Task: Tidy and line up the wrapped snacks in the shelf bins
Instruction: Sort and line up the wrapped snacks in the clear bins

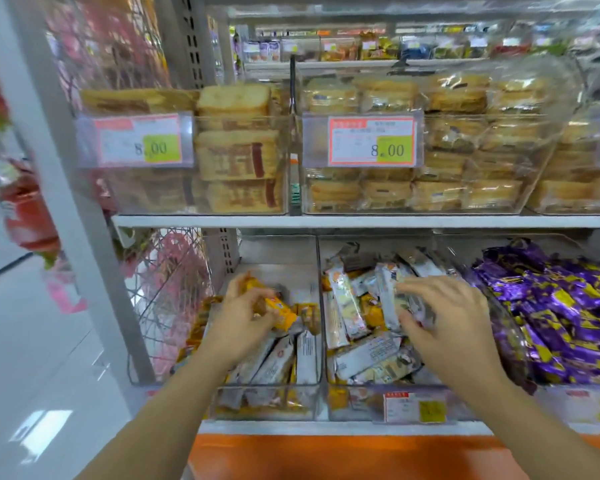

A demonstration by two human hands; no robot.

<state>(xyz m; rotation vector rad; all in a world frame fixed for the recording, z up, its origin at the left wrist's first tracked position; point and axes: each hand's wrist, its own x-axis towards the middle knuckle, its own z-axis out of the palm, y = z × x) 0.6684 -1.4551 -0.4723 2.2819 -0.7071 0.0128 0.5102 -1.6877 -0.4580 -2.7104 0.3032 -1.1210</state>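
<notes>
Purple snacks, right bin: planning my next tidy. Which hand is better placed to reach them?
Probably the right hand: it's over the bin beside the purple snacks, gripping a silver packet. The left hand holds an orange packet farther left.

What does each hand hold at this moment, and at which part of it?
The left hand grips an orange wrapped snack at its left end. The right hand pinches a silver wrapped snack between thumb and fingers; blur hides exactly where.
</notes>
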